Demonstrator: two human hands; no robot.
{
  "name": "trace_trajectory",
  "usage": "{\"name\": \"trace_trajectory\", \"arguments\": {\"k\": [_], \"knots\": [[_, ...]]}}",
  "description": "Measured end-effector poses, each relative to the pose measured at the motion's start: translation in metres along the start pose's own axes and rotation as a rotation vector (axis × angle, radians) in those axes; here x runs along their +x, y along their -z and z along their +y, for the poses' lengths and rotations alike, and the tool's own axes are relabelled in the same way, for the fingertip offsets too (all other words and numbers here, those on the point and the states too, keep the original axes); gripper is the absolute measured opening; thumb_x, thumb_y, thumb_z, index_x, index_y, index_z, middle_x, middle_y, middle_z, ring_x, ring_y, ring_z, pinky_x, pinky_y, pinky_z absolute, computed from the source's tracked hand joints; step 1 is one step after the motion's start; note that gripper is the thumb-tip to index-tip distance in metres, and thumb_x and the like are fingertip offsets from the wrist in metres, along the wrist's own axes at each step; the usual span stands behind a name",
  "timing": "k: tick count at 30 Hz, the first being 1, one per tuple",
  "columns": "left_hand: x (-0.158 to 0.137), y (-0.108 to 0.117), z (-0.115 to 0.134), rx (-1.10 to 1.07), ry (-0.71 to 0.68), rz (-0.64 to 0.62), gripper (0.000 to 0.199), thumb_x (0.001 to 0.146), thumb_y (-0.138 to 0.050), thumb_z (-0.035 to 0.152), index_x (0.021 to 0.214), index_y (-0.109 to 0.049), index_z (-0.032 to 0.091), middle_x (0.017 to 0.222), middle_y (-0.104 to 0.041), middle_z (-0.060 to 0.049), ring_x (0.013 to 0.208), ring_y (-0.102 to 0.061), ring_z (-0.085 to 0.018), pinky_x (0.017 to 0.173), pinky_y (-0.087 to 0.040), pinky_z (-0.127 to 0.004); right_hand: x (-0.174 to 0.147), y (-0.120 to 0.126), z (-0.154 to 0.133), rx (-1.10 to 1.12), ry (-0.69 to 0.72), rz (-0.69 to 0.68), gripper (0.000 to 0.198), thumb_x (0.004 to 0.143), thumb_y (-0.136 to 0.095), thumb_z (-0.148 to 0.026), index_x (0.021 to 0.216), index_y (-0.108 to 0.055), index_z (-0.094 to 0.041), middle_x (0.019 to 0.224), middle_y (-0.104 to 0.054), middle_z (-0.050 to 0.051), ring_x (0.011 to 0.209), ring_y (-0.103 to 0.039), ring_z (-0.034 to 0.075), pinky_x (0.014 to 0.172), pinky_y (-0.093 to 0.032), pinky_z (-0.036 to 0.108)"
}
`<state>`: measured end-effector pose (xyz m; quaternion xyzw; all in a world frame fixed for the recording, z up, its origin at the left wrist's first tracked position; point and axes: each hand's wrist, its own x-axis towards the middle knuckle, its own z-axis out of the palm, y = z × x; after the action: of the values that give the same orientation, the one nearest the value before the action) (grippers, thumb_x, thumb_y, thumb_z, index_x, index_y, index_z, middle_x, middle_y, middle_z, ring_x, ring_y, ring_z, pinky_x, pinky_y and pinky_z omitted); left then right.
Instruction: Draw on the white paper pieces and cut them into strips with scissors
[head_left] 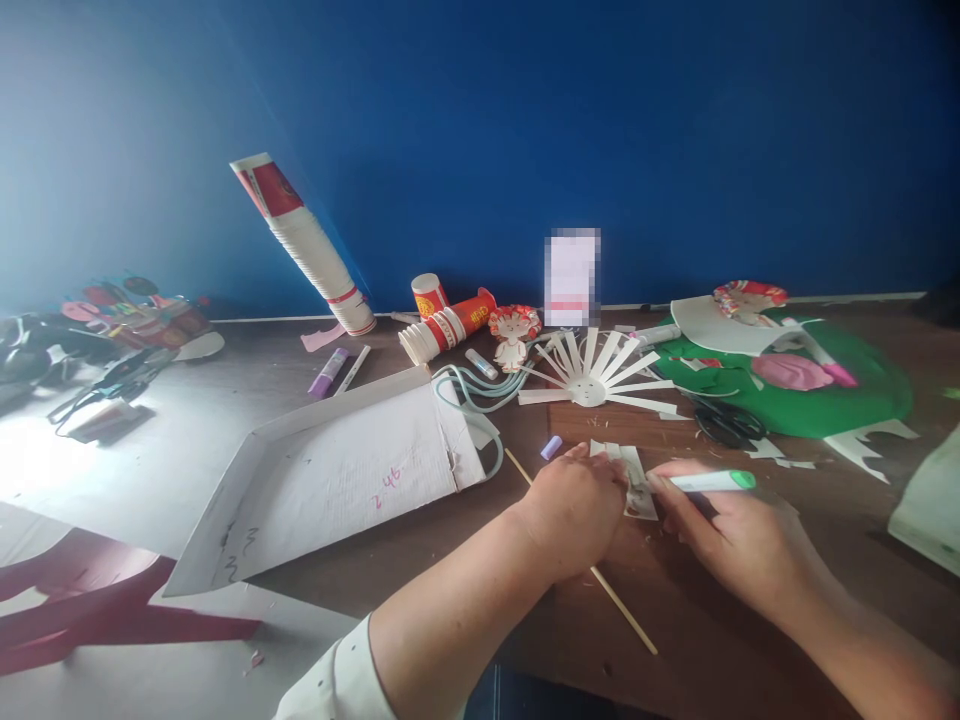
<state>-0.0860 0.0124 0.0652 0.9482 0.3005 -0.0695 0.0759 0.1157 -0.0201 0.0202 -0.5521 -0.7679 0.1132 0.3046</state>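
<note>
My right hand point(739, 535) is closed around a white marker with a green end point(709, 481), its other end hidden by my fingers near a small piece of white paper point(639, 500). With fingers curled, my left hand point(577, 505) holds that paper against the brown table. Dark marks show on the paper, too small to read. A thin wooden stick point(626, 612) runs beneath my left hand. Just beyond lies a small lilac cap point(551, 447). Farther back is a paper cup cut into spread strips point(589, 390), with a face drawn on its base.
A cardboard box lid point(330, 470) lies left of my arm. Behind it are stacked paper cups point(319, 265), a purple glue stick point(328, 372) and a decorated paper figure point(512, 350). Black scissors point(727, 422) and a green round sheet point(840, 400) are at the right.
</note>
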Motion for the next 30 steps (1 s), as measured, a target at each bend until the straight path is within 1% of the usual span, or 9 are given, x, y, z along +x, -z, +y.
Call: {"name": "trace_trajectory", "arguments": {"k": [5, 10, 15, 19, 24, 26, 30], "knots": [[-0.0002, 0.0004, 0.0001, -0.006, 0.003, 0.008, 0.039, 0.095, -0.054, 0.019, 0.131, -0.061, 0.007, 0.139, -0.064, -0.017, 0.131, -0.058, -0.023, 0.122, -0.033, -0.038, 0.0012, 0.002, -0.0027, 0.003, 0.004, -0.005, 0.039, 0.103, -0.045, -0.05, 0.085, -0.071, -0.026, 0.064, -0.071, -0.002, 0.055, -0.069, 0.017, 0.056, -0.049, 0.028], [-0.0005, 0.0021, -0.0003, -0.011, 0.0, -0.008, 0.041, 0.096, -0.051, 0.02, 0.133, -0.059, 0.004, 0.141, -0.062, -0.018, 0.132, -0.058, -0.023, 0.123, -0.032, -0.037, 0.0011, 0.0022, -0.003, -0.013, -0.012, -0.006, 0.039, 0.102, -0.045, -0.05, 0.084, -0.071, -0.026, 0.065, -0.072, -0.001, 0.056, -0.069, 0.018, 0.056, -0.049, 0.029], [-0.0006, 0.0001, -0.0003, -0.008, -0.006, 0.024, 0.036, 0.094, -0.054, 0.019, 0.127, -0.063, 0.009, 0.137, -0.065, -0.017, 0.129, -0.06, -0.023, 0.121, -0.035, -0.038, 0.0012, 0.0025, -0.0021, -0.021, 0.0, -0.007, 0.039, 0.102, -0.045, -0.049, 0.085, -0.071, -0.027, 0.064, -0.071, -0.002, 0.055, -0.069, 0.018, 0.057, -0.049, 0.03], [-0.001, 0.0018, 0.0003, -0.002, 0.003, -0.001, 0.043, 0.093, -0.06, 0.022, 0.133, -0.059, 0.007, 0.139, -0.064, -0.016, 0.13, -0.059, -0.023, 0.122, -0.033, -0.037, 0.0012, 0.003, -0.0022, -0.026, 0.01, -0.01, 0.041, 0.104, -0.043, -0.05, 0.086, -0.071, -0.026, 0.065, -0.072, -0.001, 0.058, -0.07, 0.019, 0.059, -0.05, 0.03], [-0.0017, 0.0043, 0.001, 0.005, 0.0, -0.002, 0.041, 0.096, -0.053, 0.02, 0.133, -0.06, 0.005, 0.141, -0.063, -0.017, 0.131, -0.058, -0.022, 0.123, -0.031, -0.037, -0.0012, 0.0007, -0.0009, -0.029, -0.026, -0.011, 0.04, 0.103, -0.044, -0.053, 0.09, -0.071, -0.026, 0.066, -0.072, 0.0, 0.058, -0.07, 0.019, 0.058, -0.05, 0.03], [-0.0016, 0.0028, 0.0008, 0.006, -0.002, 0.001, 0.041, 0.096, -0.052, 0.02, 0.133, -0.06, 0.004, 0.14, -0.063, -0.017, 0.132, -0.057, -0.022, 0.123, -0.03, -0.037, -0.0023, -0.0006, 0.0001, -0.033, -0.045, -0.008, 0.039, 0.103, -0.045, -0.053, 0.092, -0.071, -0.027, 0.066, -0.072, 0.001, 0.058, -0.07, 0.019, 0.058, -0.05, 0.03], [-0.0008, -0.002, 0.0003, 0.013, 0.004, 0.03, 0.04, 0.097, -0.047, 0.019, 0.132, -0.06, 0.006, 0.139, -0.064, -0.016, 0.131, -0.058, -0.022, 0.122, -0.032, -0.037, -0.002, -0.0013, 0.0002, -0.038, -0.038, 0.005, 0.041, 0.103, -0.044, -0.054, 0.092, -0.072, -0.026, 0.069, -0.074, 0.001, 0.061, -0.072, 0.02, 0.058, -0.051, 0.03]]}}
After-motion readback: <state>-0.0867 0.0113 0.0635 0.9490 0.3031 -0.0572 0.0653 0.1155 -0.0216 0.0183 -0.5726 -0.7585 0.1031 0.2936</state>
